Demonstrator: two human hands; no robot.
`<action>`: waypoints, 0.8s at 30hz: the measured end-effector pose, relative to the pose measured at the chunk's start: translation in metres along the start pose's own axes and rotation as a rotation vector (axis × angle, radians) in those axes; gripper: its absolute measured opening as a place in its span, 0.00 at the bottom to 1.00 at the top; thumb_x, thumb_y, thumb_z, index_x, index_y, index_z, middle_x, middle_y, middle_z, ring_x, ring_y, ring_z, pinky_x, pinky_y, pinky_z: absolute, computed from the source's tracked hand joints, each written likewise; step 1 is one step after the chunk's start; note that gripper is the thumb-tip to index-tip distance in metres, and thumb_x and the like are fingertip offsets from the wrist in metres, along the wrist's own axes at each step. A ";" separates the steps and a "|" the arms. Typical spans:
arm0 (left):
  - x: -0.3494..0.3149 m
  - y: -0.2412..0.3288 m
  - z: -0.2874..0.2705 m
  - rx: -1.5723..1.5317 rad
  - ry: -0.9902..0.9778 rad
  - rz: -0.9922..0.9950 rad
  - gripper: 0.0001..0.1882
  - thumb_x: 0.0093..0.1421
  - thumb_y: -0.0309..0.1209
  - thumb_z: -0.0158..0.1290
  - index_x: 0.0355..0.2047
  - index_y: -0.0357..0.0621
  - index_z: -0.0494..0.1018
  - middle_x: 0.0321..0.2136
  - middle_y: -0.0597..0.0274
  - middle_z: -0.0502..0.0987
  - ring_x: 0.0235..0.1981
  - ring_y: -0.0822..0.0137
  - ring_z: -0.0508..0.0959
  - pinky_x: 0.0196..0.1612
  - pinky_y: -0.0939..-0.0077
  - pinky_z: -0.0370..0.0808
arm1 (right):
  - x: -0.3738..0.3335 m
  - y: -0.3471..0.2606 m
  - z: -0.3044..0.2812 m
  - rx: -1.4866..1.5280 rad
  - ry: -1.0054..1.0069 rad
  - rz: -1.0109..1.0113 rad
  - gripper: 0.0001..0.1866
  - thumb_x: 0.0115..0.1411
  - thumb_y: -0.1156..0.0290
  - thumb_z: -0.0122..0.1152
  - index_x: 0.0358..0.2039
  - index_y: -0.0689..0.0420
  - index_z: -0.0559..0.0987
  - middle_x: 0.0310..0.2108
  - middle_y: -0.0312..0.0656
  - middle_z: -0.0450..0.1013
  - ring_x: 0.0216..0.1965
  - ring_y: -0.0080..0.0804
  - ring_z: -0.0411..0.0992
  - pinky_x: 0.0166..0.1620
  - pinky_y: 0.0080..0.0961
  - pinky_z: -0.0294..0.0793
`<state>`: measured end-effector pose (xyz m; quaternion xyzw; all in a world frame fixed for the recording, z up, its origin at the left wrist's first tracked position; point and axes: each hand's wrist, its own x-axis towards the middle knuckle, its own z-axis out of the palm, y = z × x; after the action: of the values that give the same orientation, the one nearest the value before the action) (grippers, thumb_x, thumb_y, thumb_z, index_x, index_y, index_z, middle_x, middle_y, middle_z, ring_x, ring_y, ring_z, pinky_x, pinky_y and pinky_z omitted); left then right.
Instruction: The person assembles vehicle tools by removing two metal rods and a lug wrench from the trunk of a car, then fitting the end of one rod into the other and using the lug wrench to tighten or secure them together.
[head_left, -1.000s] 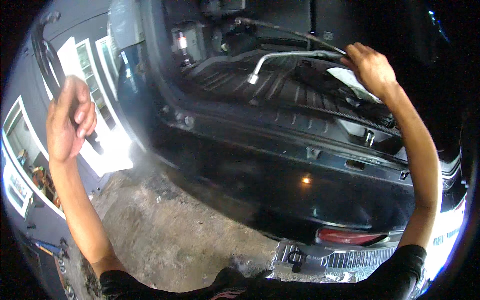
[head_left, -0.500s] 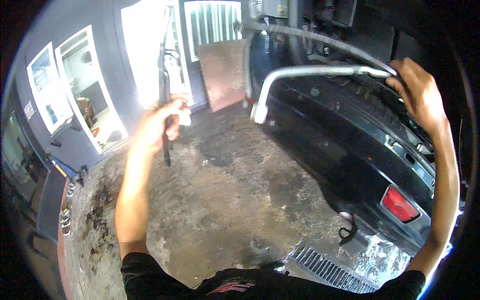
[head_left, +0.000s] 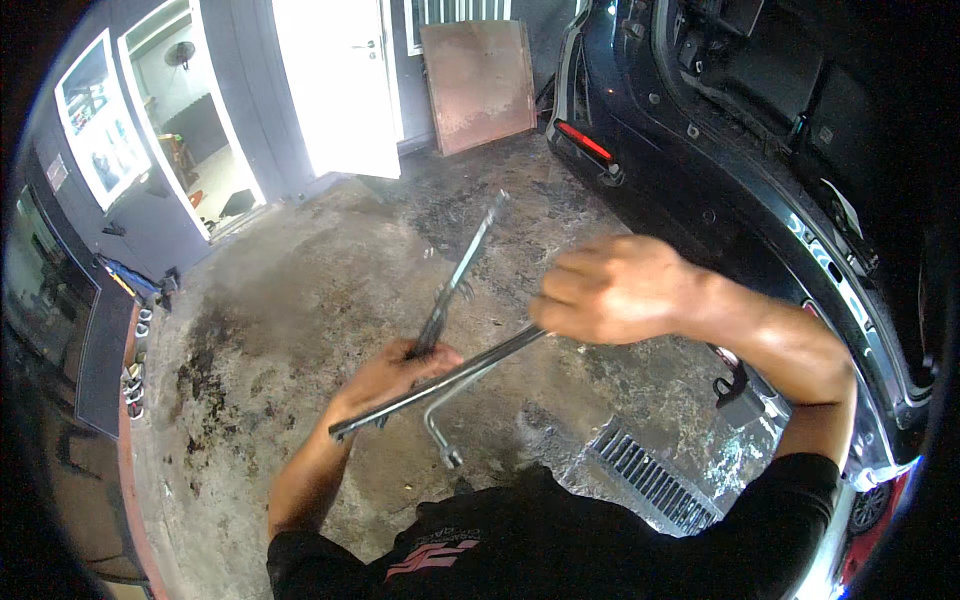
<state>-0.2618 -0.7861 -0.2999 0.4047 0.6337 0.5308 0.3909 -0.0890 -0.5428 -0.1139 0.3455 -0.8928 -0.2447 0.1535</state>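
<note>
My left hand (head_left: 400, 375) is closed around a slim metal rod (head_left: 462, 265), which tilts up and away, pale at its far tip with dark hooked bits lower down. My right hand (head_left: 620, 290) is closed on the upper end of a long dark bar (head_left: 440, 383) that slants down to the left, crossing in front of my left hand. Below this bar an L-shaped lug wrench (head_left: 432, 422) with a socket end shows; its other end runs up behind the bar toward my right hand, where the grip is hidden.
A dark car (head_left: 690, 200) with its rear open stands on the right. A drain grate (head_left: 655, 478) lies in the stained concrete floor, with a dark tow hitch (head_left: 740, 400) nearby. A brown board (head_left: 480, 85) leans by the white door (head_left: 335, 90). Shoes (head_left: 135, 385) line the left edge.
Both hands have come down and closer together in front of me. The lug wrench and dark bar have swung from the car side to the middle. My view has turned somewhat.
</note>
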 end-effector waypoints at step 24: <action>-0.048 -0.097 0.057 -0.062 0.292 -0.210 0.18 0.69 0.39 0.49 0.44 0.35 0.77 0.16 0.74 0.67 0.17 0.79 0.65 0.21 0.79 0.62 | 0.002 -0.024 0.099 1.831 0.958 1.314 0.24 0.73 0.53 0.37 0.50 0.59 0.74 0.14 0.28 0.54 0.12 0.19 0.51 0.17 0.21 0.52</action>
<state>-0.2006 -0.8211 -0.3999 0.2429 0.7059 0.5595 0.3601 -0.1209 -0.5267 -0.2095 -0.1352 -0.5932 0.7495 0.2610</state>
